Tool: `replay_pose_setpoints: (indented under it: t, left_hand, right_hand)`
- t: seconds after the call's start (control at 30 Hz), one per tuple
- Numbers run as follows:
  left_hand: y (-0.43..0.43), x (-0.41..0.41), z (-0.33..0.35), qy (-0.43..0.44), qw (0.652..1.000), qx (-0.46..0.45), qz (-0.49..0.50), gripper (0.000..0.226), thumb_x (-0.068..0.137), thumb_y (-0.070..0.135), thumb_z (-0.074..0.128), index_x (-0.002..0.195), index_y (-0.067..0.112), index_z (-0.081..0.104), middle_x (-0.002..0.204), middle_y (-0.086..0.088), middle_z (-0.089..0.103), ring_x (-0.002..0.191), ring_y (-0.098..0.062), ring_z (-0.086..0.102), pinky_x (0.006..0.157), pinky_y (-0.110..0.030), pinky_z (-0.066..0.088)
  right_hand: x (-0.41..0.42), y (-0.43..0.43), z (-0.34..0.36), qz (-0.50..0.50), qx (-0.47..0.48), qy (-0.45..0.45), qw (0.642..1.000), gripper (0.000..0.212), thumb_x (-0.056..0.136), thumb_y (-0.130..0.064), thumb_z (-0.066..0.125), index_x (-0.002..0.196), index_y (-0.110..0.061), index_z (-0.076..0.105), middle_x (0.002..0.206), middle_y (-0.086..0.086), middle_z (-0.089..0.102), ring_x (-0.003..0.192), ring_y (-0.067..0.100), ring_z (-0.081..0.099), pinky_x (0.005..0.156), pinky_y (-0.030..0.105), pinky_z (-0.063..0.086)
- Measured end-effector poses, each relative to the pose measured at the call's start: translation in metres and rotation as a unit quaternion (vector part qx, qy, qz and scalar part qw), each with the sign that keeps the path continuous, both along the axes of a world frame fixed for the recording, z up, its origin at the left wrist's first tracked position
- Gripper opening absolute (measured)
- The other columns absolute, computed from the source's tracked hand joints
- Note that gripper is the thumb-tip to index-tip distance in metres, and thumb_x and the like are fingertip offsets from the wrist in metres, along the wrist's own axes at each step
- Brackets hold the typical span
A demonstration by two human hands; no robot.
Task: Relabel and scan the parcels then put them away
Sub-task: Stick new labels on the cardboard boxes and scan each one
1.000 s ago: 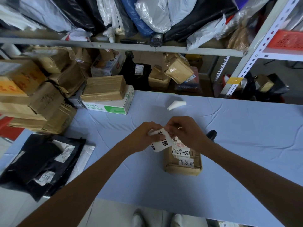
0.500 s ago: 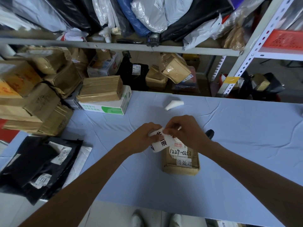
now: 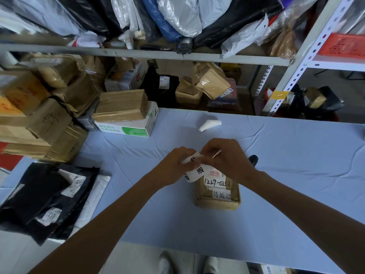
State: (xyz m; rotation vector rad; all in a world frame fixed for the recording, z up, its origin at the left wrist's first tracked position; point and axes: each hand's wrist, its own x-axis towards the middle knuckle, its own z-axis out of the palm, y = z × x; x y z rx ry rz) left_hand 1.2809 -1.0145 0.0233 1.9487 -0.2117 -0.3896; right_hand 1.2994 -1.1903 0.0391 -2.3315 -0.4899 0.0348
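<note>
A small brown taped parcel (image 3: 217, 196) lies on the blue table cloth (image 3: 276, 175), with a handwritten number label and a smaller printed label on its top. Just above its far end, my left hand (image 3: 173, 165) and my right hand (image 3: 227, 157) both pinch a curled white label strip (image 3: 194, 171) with black printed characters. The strip bends down toward the parcel's left top corner. A dark object (image 3: 253, 159) pokes out behind my right wrist, mostly hidden.
Black poly mailers (image 3: 45, 198) lie at the table's left edge. Stacked brown boxes (image 3: 39, 123) and a white-green carton (image 3: 130, 127) crowd the far left. A white crumpled backing scrap (image 3: 209, 124) lies beyond my hands. Metal shelving (image 3: 150, 54) with bags and parcels stands behind.
Both hands stay at the same spot working the label strip; the strip's curl shifts slightly. The parcel has not moved.
</note>
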Motion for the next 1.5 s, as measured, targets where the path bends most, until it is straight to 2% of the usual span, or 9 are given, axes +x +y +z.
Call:
replay_pose_setpoints:
  t: [0.27,0.4,0.5,0.67,0.87,1.03,1.2,1.33,1.5]
  left_hand:
    - [-0.005,-0.001,0.002,0.021,1.0,0.005,-0.009,0.015,0.092,0.011,0.059,0.107,0.015,0.06,0.102,-0.006,0.054,0.095,-0.017,0.056,0.073,-0.015,0.046]
    - [-0.008,-0.003,0.001,0.036,0.999,-0.027,0.013,0.013,0.091,0.009,0.06,0.097,0.019,0.061,0.102,-0.006,0.058,0.094,-0.016,0.059,0.074,-0.018,0.048]
    - [-0.011,-0.004,-0.002,0.037,0.997,-0.061,0.03,0.015,0.089,0.005,0.062,0.088,0.02,0.062,0.099,-0.009,0.063,0.09,-0.015,0.063,0.076,-0.027,0.051]
    - [-0.014,-0.007,-0.007,0.05,0.988,-0.132,0.056,0.015,0.088,-0.001,0.06,0.089,0.013,0.066,0.082,0.004,0.068,0.075,-0.003,0.066,0.067,-0.022,0.051]
    - [-0.021,-0.012,-0.005,0.042,0.983,-0.168,0.065,0.014,0.089,0.0,0.058,0.097,0.009,0.066,0.088,-0.005,0.065,0.076,-0.003,0.065,0.067,-0.02,0.051]
    - [-0.023,-0.015,-0.004,0.056,0.976,-0.193,0.078,0.014,0.09,0.0,0.058,0.093,0.011,0.066,0.087,-0.005,0.066,0.077,-0.007,0.065,0.066,-0.019,0.051]
    - [-0.022,-0.012,-0.006,0.104,0.964,-0.219,0.108,0.013,0.09,0.001,0.059,0.1,0.009,0.061,0.096,-0.011,0.067,0.09,-0.023,0.066,0.079,-0.037,0.055]
    - [-0.016,-0.008,-0.013,0.142,0.944,-0.239,0.176,0.025,0.083,-0.003,0.065,0.097,0.013,0.051,0.107,-0.011,0.062,0.09,-0.022,0.067,0.076,-0.034,0.057]
    - [-0.004,-0.001,-0.034,0.183,0.907,-0.267,0.27,0.035,0.07,-0.007,0.076,0.088,0.007,0.048,0.099,-0.017,0.06,0.091,-0.029,0.064,0.074,-0.034,0.054]
  right_hand:
    - [-0.001,0.002,0.002,-0.035,0.026,0.012,0.999,0.009,0.079,-0.023,0.075,0.081,-0.014,0.075,0.076,-0.004,0.07,0.068,0.006,0.062,0.066,0.013,0.045]
    - [0.0,-0.001,0.005,0.037,-0.066,-0.041,0.996,0.015,0.088,-0.023,0.066,0.091,-0.01,0.073,0.085,0.002,0.068,0.074,0.012,0.06,0.07,0.021,0.045]
    - [-0.001,-0.002,0.005,0.081,-0.107,-0.097,0.986,0.017,0.091,-0.02,0.061,0.094,-0.007,0.071,0.084,0.004,0.065,0.073,0.016,0.06,0.063,0.013,0.036]
    - [0.002,-0.005,0.004,0.109,-0.118,-0.12,0.98,0.015,0.09,-0.018,0.061,0.091,-0.006,0.071,0.082,0.005,0.065,0.069,0.019,0.063,0.062,0.01,0.033]
    - [-0.003,-0.002,-0.001,0.09,-0.122,-0.183,0.971,0.013,0.082,-0.014,0.061,0.078,-0.005,0.069,0.07,0.005,0.063,0.051,0.019,0.059,0.048,0.028,0.049]
    - [-0.007,-0.002,-0.002,0.001,-0.024,-0.119,0.993,0.006,0.082,-0.012,0.067,0.08,-0.007,0.07,0.075,0.003,0.066,0.064,0.014,0.059,0.063,0.027,0.051]
    - [-0.002,0.003,0.002,-0.186,0.121,0.01,0.975,0.008,0.083,-0.012,0.067,0.075,-0.014,0.066,0.071,-0.007,0.064,0.066,0.007,0.061,0.061,0.007,0.047]
    - [0.007,-0.002,0.001,-0.239,0.221,0.122,0.938,0.013,0.085,-0.007,0.063,0.073,-0.008,0.066,0.077,0.005,0.069,0.074,0.02,0.068,0.07,0.029,0.059]
    - [0.017,-0.013,-0.008,-0.316,0.239,0.157,0.905,0.013,0.09,-0.015,0.061,0.085,-0.006,0.069,0.086,0.007,0.072,0.073,0.019,0.071,0.072,0.034,0.06]
